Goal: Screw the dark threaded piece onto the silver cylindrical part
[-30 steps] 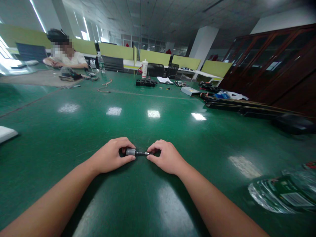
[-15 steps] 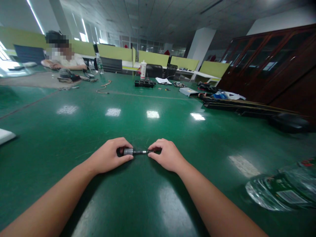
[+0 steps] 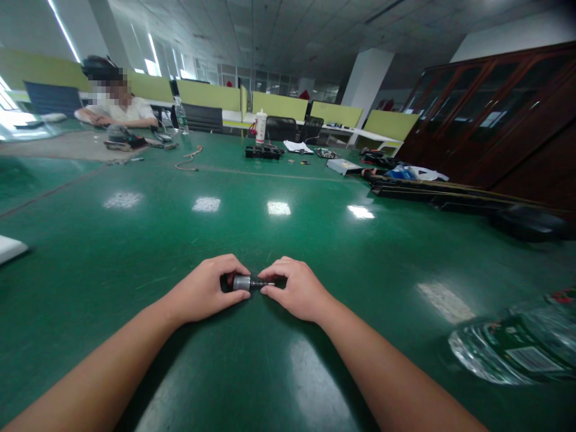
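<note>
My left hand (image 3: 207, 288) is closed round a short silver metal cylinder (image 3: 242, 283), gripping it between thumb and fingers just above the green table (image 3: 252, 360). From the cylinder's right end a thin metal shaft (image 3: 271, 284) points toward my right hand (image 3: 300, 289). A small dark spring (image 3: 258, 284) sits around the shaft, close against the cylinder. My right thumb and forefinger pinch at the spring, and the shaft's bright tip shows between them. The cylinder's left end is partly hidden in my left palm; something dark reddish shows there.
A clear plastic bottle (image 3: 517, 351) lies at the right. Far left, a white object's corner (image 3: 11, 249) juts in. Across the table are a black part (image 3: 263, 152), a grey box (image 3: 342, 167), long dark bars (image 3: 427, 192) and a seated person (image 3: 119, 108).
The spring has slid left along the shaft up to the cylinder, with my right hand moving left. My left hand and the cylinder have shifted slightly right and nearer.
</note>
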### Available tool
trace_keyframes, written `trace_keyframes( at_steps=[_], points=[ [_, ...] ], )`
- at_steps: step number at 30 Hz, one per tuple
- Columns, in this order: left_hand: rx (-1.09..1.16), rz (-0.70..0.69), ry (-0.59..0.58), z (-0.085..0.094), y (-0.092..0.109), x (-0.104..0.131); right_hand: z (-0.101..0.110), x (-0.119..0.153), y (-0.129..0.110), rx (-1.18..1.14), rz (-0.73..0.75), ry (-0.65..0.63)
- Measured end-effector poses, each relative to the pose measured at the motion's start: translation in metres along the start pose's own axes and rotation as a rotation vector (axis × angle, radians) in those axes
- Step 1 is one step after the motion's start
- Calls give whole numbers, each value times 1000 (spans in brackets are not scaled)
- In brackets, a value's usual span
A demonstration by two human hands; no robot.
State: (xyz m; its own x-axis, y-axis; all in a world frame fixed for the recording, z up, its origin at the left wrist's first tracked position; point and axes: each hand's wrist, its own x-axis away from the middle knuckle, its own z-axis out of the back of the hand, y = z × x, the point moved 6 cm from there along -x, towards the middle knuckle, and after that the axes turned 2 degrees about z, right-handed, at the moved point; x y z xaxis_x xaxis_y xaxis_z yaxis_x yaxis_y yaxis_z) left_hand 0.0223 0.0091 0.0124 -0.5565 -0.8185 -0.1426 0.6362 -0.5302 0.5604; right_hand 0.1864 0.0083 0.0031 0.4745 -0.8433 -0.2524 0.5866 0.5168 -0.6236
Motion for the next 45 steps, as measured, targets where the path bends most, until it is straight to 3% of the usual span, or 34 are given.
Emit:
trace_keyframes(
  at_steps=[5,12,45],
  points=[
    [23,-23,-12,-1,6,0,-3,0,-2,-69,-47,13],
    [10,-5,-30,-1,2,-1,-4,0,-7,-23,28,-5],
    [-15,14,-63,-3,3,-1,-6,0,-4,-4,45,-25]
  ],
)
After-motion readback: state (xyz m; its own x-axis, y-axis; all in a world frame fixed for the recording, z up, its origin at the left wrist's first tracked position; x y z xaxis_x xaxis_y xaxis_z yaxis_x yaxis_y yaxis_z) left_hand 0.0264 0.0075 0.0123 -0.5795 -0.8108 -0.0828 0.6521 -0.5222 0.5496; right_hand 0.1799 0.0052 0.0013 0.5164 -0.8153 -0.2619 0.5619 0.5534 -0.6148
